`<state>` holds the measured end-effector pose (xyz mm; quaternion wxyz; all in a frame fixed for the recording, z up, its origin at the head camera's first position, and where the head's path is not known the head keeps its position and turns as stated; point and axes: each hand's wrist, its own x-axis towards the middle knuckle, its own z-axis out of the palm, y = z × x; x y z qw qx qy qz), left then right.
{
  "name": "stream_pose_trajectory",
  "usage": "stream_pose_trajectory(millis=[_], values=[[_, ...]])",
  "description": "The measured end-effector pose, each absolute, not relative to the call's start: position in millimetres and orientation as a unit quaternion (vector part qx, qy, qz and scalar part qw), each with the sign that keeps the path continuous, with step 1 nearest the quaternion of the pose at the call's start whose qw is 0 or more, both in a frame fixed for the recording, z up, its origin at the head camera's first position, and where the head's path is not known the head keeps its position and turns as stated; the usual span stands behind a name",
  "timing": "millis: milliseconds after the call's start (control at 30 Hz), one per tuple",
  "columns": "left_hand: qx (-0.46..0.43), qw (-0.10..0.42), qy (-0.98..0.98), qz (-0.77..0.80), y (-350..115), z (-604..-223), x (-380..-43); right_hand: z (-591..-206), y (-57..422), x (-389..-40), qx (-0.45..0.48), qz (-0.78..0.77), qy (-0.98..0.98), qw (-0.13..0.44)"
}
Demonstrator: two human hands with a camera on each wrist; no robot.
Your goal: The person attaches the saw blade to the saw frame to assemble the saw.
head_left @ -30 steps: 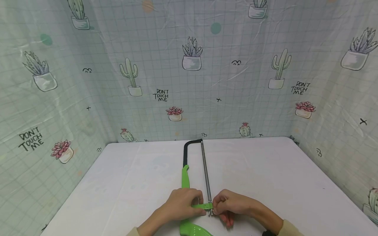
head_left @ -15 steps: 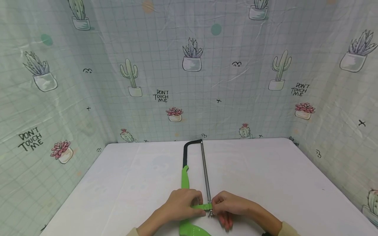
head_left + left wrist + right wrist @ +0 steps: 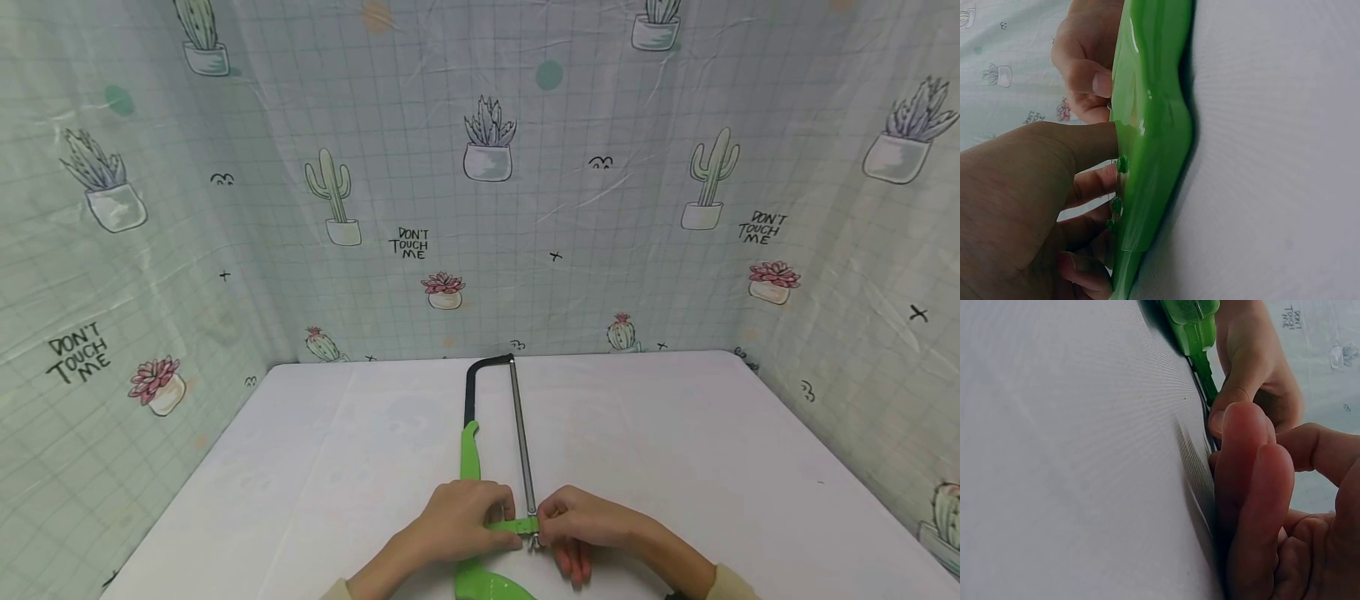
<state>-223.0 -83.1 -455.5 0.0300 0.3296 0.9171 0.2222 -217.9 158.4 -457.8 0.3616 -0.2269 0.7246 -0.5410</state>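
Note:
A hacksaw point(image 3: 470, 454) lies on the table with its black bow point(image 3: 471, 392) pointing away from me. Its narrow silver blade point(image 3: 522, 433) runs along the right side down to a green crosspiece point(image 3: 517, 526). A small metal wing nut point(image 3: 534, 543) sits at the near end of that crosspiece. My left hand point(image 3: 467, 521) grips the green frame from the left, thumb and fingers around the crosspiece. From the right, my right hand point(image 3: 592, 521) pinches with thumb and forefinger at the blade's near end, beside the wing nut. Its other fingers point(image 3: 1260, 506) are low over the table.
The green handle point(image 3: 1157, 137) fills the middle of the left wrist view, and its lower end leaves the bottom of the head view. The white table point(image 3: 360, 467) stretches to both sides. Behind it hangs a cactus-print cloth point(image 3: 555, 208), which also covers the sides.

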Motion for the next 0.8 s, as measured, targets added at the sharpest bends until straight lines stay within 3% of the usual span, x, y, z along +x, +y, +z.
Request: stream_pose_trajectory(millis=[800], values=[[0.328, 0.038, 0.916, 0.225, -83.7, -454.9, -224.9, -458.0, 157.3, -218.6, -0.224, -0.542, 0.722, 0.368]])
